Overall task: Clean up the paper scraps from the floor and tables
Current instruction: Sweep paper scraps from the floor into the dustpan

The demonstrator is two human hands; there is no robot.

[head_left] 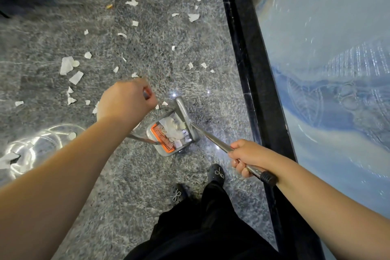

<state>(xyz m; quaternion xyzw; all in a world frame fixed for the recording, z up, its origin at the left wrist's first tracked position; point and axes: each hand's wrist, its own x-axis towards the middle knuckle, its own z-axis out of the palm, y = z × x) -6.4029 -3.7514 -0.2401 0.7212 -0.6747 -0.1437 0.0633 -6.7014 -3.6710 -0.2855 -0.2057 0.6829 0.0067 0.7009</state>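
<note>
The scraps (67,65) are white, torn, irregular bits of paper – likely feather-light and limp, easier swept than pinched up. They lie scattered across the grey floor (147,186) from upper middle to left of the frame; some already sit in the dustpan (172,133) at centre. The right hand (249,157) grips the dustpan's metal pole – the left hand (126,99) is fisted round another handle, probably the broom's.

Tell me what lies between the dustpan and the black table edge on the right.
In the head view, only bare speckled floor lies between the dustpan and the black table edge; no paper scraps sit there.
</note>
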